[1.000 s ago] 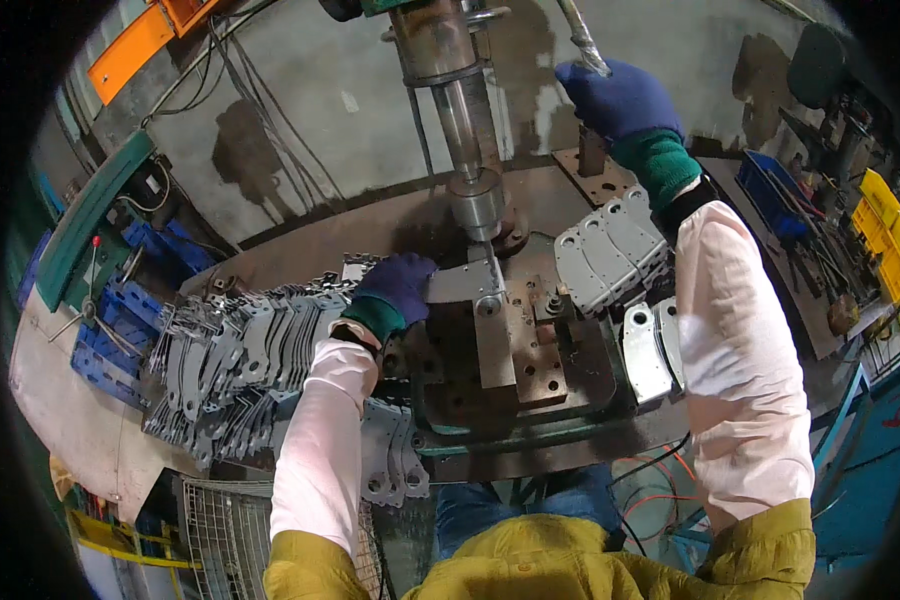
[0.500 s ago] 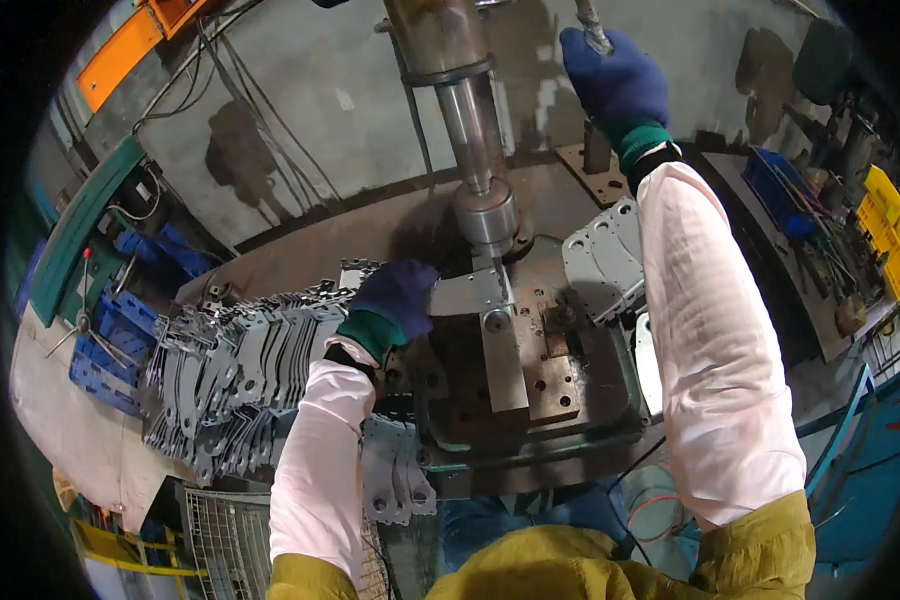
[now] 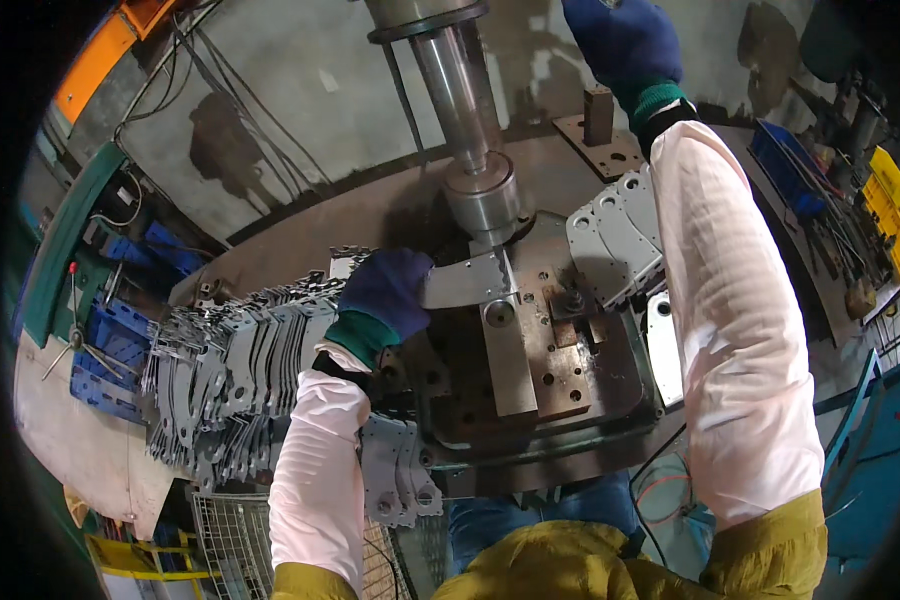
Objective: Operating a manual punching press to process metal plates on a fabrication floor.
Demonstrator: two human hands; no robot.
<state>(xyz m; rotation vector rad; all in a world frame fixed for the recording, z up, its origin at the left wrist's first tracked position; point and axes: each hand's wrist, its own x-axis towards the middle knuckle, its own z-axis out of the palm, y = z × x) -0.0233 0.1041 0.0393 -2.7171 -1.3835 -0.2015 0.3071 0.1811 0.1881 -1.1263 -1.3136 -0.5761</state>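
Observation:
In my gloved left hand (image 3: 385, 290) is one end of a flat grey metal plate (image 3: 460, 284). The plate's other end lies at the die block (image 3: 510, 365), beneath the press ram (image 3: 482, 200). The ram's wide lower end sits close above the plate; whether they touch I cannot tell. My gloved right hand (image 3: 625, 45) is raised at the top edge, closed around a metal lever handle whose small visible bit shows at the frame edge. Both gloves are dark blue with green cuffs.
Stacked metal plates (image 3: 260, 360) crowd the left side, with a few more (image 3: 400, 470) near the front edge. Other plates (image 3: 615, 235) lie right of the die. A steel block on a base plate (image 3: 598, 120) stands behind. Blue crates (image 3: 110, 350) are at far left.
The view has shifted slightly. My right hand sits higher in the picture, with less of the lever showing. My left hand still holds the plate at the die.

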